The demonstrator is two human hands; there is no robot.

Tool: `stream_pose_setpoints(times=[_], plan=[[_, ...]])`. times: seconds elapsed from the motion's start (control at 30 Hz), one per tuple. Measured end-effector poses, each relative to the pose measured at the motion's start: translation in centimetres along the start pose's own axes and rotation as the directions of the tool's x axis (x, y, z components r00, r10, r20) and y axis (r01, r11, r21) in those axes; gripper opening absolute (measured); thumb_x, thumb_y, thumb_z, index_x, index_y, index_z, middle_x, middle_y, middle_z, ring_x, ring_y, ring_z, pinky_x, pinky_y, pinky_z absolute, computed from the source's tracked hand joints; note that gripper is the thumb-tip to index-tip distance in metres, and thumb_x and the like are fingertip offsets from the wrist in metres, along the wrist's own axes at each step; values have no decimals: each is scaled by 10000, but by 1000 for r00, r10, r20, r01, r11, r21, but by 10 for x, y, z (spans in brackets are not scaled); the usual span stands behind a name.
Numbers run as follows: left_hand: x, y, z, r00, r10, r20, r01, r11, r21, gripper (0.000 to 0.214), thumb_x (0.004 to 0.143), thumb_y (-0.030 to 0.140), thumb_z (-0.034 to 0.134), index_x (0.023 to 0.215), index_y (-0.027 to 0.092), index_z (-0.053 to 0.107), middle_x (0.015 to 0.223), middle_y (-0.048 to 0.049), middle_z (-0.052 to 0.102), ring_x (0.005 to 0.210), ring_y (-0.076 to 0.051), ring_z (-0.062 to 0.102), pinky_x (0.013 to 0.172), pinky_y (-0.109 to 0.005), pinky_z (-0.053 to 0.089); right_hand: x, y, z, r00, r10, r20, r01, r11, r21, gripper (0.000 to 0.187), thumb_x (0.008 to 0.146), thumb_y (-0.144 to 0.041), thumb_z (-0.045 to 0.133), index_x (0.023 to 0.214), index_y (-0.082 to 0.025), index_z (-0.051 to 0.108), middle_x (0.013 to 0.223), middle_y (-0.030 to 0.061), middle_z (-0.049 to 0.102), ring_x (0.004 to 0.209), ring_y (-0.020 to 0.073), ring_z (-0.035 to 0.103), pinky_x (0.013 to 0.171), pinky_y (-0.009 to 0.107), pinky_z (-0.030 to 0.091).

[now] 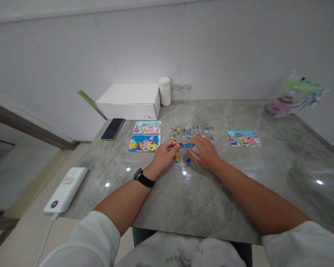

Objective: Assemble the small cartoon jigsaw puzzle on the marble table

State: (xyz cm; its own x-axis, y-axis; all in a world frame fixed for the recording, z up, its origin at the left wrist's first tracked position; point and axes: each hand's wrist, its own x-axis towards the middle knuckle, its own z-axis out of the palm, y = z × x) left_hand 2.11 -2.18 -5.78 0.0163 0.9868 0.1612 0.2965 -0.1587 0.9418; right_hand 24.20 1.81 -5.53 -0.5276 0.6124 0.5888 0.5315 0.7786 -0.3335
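Between my two hands is a short blue strip of joined jigsaw pieces (187, 146). My left hand (167, 154) pinches its left end between thumb and fingers. My right hand (205, 152) is closed around the right end, its fingertips partly covering the pieces. Just below lie a yellow jigsaw piece (177, 157) by my left fingertips and a few blue pieces (188, 160) under my right hand. Beyond my hands, many loose jigsaw pieces (195, 129) are scattered on the grey table (200, 200).
Two cartoon picture cards (147, 127) lie left of the pieces, and a finished-looking puzzle picture (245, 139) lies to the right. A phone (113, 129), white box (128, 100), white bottle (164, 92), two glass jars (180, 94), plastic bag (295, 96) and power bank (66, 189) surround them.
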Motion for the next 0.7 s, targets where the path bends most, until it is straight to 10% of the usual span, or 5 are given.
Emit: stream_pose_setpoints(times=[0.7], plan=[[0,-4,3,989,86,120,-107,978,180,247,1029,386,550,937,204,692,859,-20,688,863,-194,636,800,-302,499,-1,8,3,990,-93,103,89,995,44,259,1030,-298,606,1243,-274,752,1161,105,753,1100,271,686,1015,460,562]])
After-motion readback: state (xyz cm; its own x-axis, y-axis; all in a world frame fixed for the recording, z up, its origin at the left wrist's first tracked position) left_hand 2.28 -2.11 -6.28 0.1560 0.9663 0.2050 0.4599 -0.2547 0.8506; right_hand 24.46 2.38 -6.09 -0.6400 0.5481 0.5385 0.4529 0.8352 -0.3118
